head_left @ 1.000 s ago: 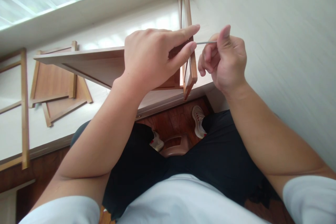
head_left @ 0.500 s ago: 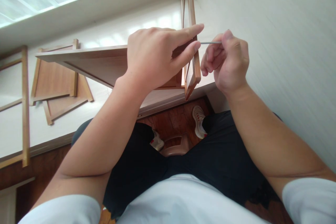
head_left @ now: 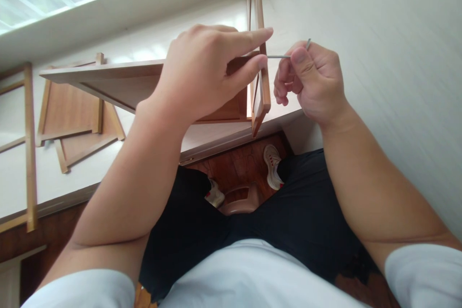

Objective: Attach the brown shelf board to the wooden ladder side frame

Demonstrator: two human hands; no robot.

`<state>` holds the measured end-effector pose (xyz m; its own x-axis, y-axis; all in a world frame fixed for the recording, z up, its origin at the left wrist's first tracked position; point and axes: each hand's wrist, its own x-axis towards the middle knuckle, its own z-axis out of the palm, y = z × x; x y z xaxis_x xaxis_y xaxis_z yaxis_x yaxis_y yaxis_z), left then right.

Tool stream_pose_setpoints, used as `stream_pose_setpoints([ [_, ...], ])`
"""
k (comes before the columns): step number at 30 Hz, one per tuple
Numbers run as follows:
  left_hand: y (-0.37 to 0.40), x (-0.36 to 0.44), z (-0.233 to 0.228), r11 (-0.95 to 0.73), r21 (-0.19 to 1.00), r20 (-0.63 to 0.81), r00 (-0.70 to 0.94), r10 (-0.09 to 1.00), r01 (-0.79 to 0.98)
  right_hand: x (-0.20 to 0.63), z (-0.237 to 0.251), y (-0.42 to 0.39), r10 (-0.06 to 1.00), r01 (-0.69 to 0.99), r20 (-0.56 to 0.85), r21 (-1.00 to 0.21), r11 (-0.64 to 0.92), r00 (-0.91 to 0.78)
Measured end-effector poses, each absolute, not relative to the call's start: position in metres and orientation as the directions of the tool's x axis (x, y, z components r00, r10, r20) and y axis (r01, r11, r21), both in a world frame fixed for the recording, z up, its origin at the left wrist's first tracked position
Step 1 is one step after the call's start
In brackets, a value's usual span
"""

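Note:
In the head view, my left hand [head_left: 205, 72] is wrapped over the top edge of a framed wooden panel [head_left: 104, 77]. Its index finger and thumb reach to an upright wooden frame [head_left: 265, 77] that meets the panel's right end. My right hand [head_left: 312, 82] is closed on a thin grey hex key [head_left: 278, 57]. The long arm of the key points left and touches the upright frame's outer side near my left thumb. Its short bent end sticks up above my right fingers. The key's tip is hidden.
Two framed wooden panels [head_left: 72, 106] lie overlapping on the white ledge [head_left: 144, 41] at left. An open wooden frame [head_left: 31, 154] leans by the left edge. A white wall [head_left: 390, 82] stands close on the right. Below is a brown stool [head_left: 243, 197] between my shoes.
My right hand has turned the hex key, and its bent end now shows above the fingers. The left hand and wooden pieces have shifted slightly left in view.

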<state>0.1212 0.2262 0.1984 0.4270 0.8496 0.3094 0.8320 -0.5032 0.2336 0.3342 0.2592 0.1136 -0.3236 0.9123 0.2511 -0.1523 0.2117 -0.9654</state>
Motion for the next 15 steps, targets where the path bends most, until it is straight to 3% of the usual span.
stream_pose_setpoints([
  [4,0.2267,0.1154,0.2059,-0.552,0.211,0.266,0.496,0.827,0.807,0.3347,0.1135,0.2583,0.903,-0.160,0.280,-0.958,0.239,-0.327],
  [15,0.2340,0.1209,0.1975,-0.440,0.240,0.302,0.364,0.881,0.865,0.3329,0.1108,0.2557,0.910,-0.137,0.277,-0.960,0.245,-0.310],
])
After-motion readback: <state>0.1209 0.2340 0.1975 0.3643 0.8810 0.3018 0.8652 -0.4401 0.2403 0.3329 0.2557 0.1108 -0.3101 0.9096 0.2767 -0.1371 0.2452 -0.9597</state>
